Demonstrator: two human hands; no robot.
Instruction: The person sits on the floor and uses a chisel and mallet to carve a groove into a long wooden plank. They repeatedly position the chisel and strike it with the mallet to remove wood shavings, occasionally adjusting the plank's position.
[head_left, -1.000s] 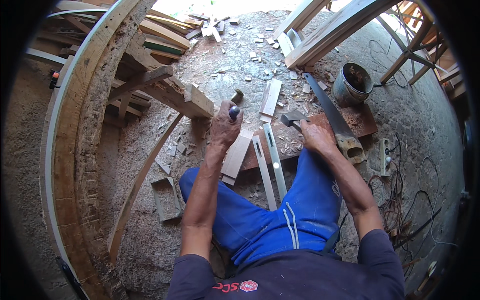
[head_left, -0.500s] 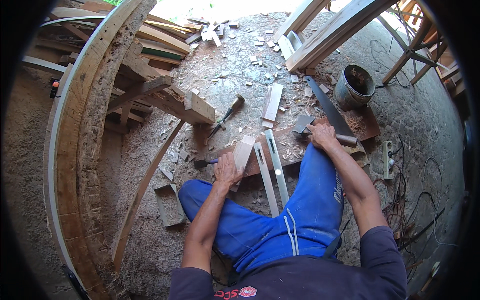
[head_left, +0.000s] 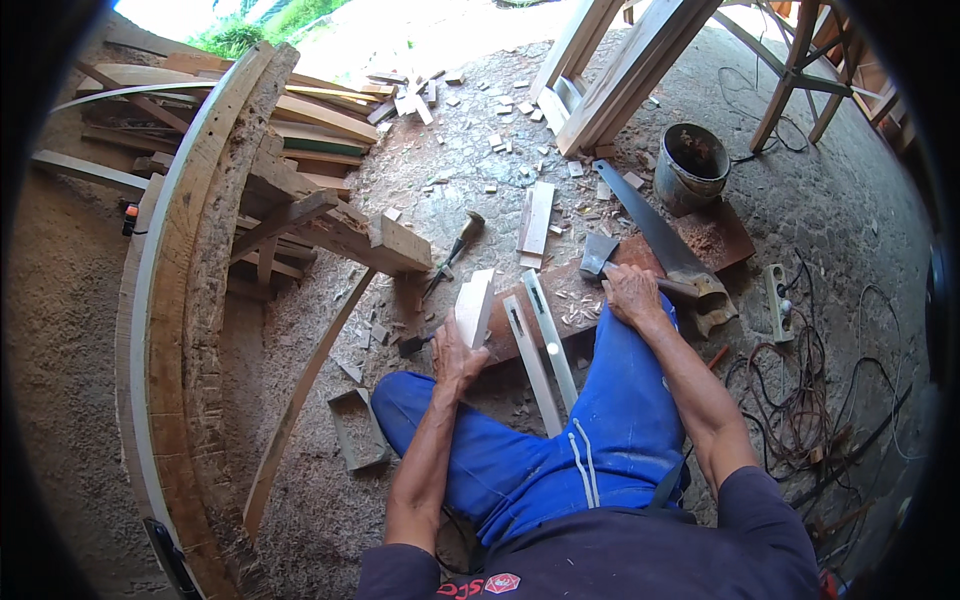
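Note:
My left hand is closed on a pale wood block, lifted at a slant above the reddish-brown board. A dark flat blade lies just left of that hand. My right hand is closed on the handle of a hammer-like tool, whose metal head points away from me. Between my legs two long slotted strips, one pale wood, one greyer, lean across the board's edge. A tool with a dark handle lies beyond the block, near another pair of short pieces.
A handsaw and a metal bucket are at right, with a power strip and tangled cords. A large curved timber frame fills the left. An open tray sits by my left knee. Offcuts and shavings litter the concrete.
My left hand has come down from holding the purple-handled tool and now grips the pale block, which is raised. My right hand stays on the hammer-like tool, its handle turned more sideways.

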